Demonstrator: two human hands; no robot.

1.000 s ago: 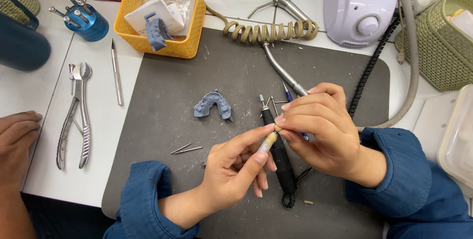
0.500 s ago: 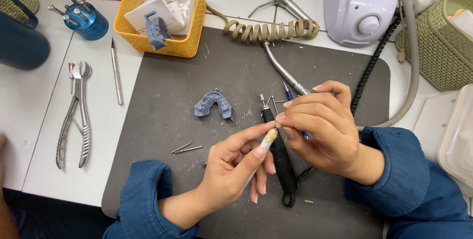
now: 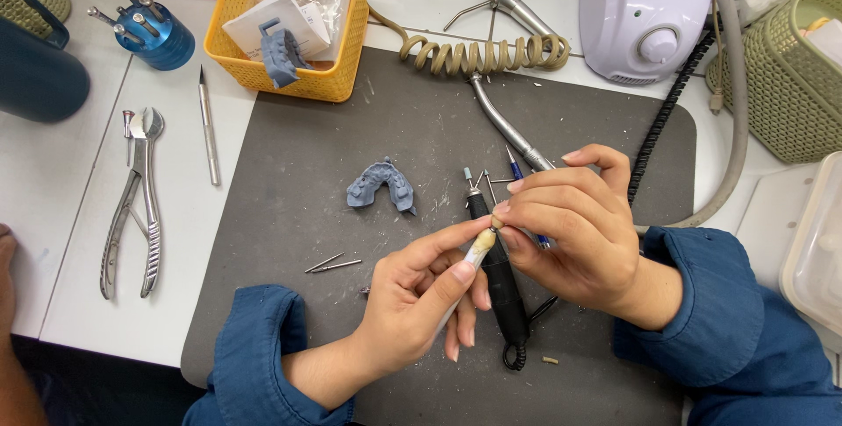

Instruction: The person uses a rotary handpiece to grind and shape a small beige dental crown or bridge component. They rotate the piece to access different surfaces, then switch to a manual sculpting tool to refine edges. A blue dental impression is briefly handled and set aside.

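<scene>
1 head-worn view, looking steeply down, close over grey mat (image 3: 289,180)

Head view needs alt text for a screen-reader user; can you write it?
Over a dark grey mat, the left hand holds a cream-tipped tool against something small pinched in the right hand. A blue dental cast lies nearby.

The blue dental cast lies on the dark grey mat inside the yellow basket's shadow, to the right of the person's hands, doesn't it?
Not quite: the head view shows the blue dental cast on the dark grey mat to the left of the hands, not the right. The left hand and right hand meet beside it, below the yellow basket.
</scene>
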